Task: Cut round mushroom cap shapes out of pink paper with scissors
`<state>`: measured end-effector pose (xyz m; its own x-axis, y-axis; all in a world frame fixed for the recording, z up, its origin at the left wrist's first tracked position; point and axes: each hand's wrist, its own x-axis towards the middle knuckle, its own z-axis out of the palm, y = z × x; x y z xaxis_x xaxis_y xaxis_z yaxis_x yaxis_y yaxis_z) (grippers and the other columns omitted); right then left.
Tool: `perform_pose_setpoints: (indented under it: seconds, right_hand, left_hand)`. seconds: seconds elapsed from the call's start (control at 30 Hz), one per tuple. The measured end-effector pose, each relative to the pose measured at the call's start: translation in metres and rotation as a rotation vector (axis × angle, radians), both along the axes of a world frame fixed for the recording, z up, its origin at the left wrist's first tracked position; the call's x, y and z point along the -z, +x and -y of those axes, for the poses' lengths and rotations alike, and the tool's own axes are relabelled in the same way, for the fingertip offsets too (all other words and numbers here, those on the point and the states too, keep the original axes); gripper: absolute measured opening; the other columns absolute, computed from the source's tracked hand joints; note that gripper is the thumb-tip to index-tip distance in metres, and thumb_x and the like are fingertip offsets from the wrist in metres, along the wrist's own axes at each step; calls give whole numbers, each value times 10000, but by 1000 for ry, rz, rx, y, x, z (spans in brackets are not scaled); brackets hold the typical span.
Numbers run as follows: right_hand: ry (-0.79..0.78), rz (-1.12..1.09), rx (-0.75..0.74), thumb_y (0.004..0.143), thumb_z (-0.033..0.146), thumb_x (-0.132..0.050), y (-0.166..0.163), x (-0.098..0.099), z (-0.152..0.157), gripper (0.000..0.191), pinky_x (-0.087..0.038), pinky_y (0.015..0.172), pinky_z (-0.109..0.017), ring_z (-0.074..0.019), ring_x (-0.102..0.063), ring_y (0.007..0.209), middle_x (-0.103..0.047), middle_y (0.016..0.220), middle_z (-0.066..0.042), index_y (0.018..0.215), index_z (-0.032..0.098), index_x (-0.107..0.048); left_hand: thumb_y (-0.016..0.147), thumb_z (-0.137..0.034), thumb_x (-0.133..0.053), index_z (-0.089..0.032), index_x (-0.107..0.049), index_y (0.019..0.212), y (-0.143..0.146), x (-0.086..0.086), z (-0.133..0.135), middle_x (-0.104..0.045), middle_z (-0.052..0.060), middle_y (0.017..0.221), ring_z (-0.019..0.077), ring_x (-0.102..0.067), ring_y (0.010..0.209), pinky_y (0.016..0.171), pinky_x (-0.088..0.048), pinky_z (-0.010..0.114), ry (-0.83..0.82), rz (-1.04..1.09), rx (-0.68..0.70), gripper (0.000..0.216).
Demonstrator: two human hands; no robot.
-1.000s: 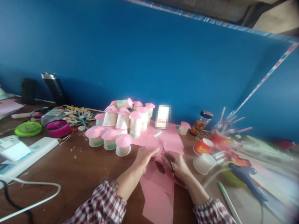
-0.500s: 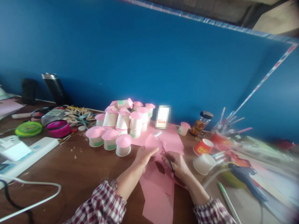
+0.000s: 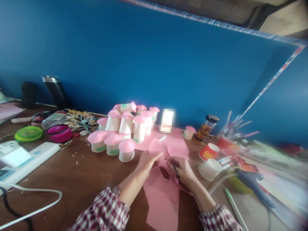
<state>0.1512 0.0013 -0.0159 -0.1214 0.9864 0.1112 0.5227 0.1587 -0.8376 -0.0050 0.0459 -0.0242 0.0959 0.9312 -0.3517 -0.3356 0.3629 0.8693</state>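
Observation:
My left hand pinches a rounded piece of pink paper, thumb on top. My right hand is closed round a pair of scissors, whose blades point up and to the left at the paper's right edge. Whether the blades are apart is too fine to see. Beneath both hands lie more pink paper sheets, one with a dark gap cut in it. Beyond them a larger pink sheet lies flat. White paper cups with pink cone tops stand to the left, some stacked.
A red paper cup and a white cup lie tipped at the right, near a glue gun. A dark-lidded jar stands behind. At the left are a power strip and a magenta round container.
The view has shifted very slightly. Both hands, the scissors and the pink paper keep nearly the same places.

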Motion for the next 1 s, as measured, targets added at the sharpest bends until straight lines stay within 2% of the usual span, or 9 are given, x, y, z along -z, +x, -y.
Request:
perform_pose_setpoints:
  seconds: [0.47,0.73,0.93,1.0]
  right_hand:
    - [16,17,4,779,395,-569,1,2,-1,313,-273,466,-207,-98,-330,511,-371,534,44,586,160,-496]
    - [0,15,5,788,447,-551,1,2,-1,348,-293,460,-210,-104,-349,502,-382,533,35,593,165,-495]
    - [-9,6,16,782,358,-574,-3,2,1,271,-284,465,-206,-104,-370,506,-414,531,35,610,153,-525]
    - [-19,0,13,776,330,-584,-3,5,1,246,-275,459,-202,-100,-369,501,-419,527,37,613,152,-531]
  left_hand:
    - [479,-321,-806,-69,-700,758,0,8,-5,-563,29,525,102,-460,451,432,-351,235,15,-27,0,390]
    - [489,-304,-801,-79,-694,722,-1,0,-2,-582,39,527,103,-473,447,436,-356,234,10,-23,-9,340]
    - [517,-332,-787,-126,-706,837,-1,-8,3,-679,103,777,178,-586,651,517,-416,257,27,-45,-48,389]
    - [550,-340,-767,-137,-704,862,-2,-8,3,-679,98,776,182,-587,650,511,-408,255,34,-43,-50,377]
